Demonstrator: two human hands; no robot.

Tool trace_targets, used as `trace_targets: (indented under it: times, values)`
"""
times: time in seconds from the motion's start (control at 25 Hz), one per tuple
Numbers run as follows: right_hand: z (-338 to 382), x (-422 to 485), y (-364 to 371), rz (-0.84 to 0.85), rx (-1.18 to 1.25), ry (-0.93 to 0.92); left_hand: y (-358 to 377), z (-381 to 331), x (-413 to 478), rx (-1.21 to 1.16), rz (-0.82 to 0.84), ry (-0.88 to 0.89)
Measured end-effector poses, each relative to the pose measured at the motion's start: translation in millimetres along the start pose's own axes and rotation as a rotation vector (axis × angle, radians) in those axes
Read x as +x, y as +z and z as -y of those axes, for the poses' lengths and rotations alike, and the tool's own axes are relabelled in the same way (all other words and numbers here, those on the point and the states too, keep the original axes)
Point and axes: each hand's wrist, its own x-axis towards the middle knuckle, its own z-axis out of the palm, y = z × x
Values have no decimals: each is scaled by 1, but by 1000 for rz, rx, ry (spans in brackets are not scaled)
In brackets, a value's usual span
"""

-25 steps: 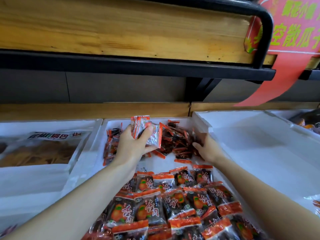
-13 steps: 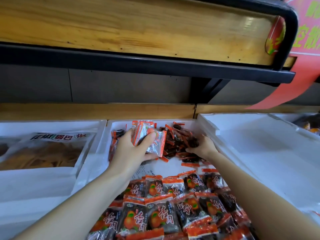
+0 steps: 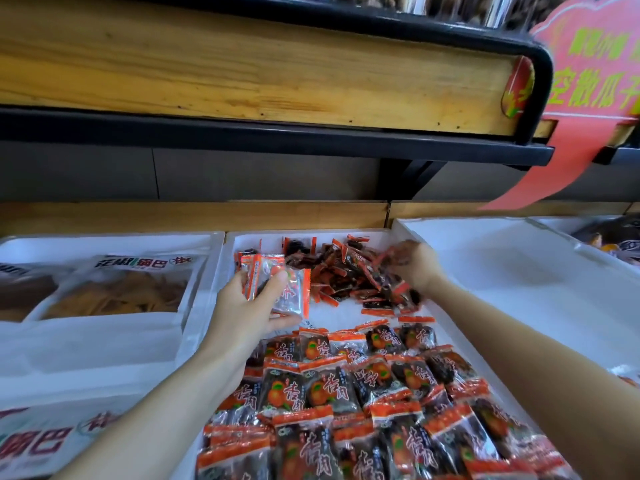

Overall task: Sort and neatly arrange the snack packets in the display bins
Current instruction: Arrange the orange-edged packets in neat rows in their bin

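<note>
The left hand (image 3: 239, 317) grasps a small stack of orange-edged, clear-plastic snack packets (image 3: 293, 296). Its thumb lies across the front and its fingers (image 3: 290, 320) curl underneath. The stack is fanned and slightly tilted, just above the bare floor of the white foam display bin (image 3: 341, 314). The right hand (image 3: 420, 271) is blurred, with its fingers in the loose heap of matching dark-filled packets (image 3: 346, 273). Whether they pinch one I cannot tell.

To do this gathering step well, the right fingers probably should lift one packet from the heap's near edge rather than rake several. Each packet goes against the stack with its orange seals lined up. The film looks slick, so the left fingers should square the fan and squeeze its edges. The bare strip between the heap and the tidy rows of printed packets (image 3: 346, 386) behind both wrists looks like the place for the next row.
</note>
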Motion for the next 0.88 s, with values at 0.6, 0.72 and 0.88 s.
trace_targets:
  times: [0.6,0.72,0.88]
  values:
    - [116,-115,12,474,701,16,-8,20,-22,-65,28,-40]
    - [113,-114,21,465,709,-74,-18,26,-16,25,-9,2]
    - [61,-57,30,94,376,-50,-24,31,-8,-31,-72,26]
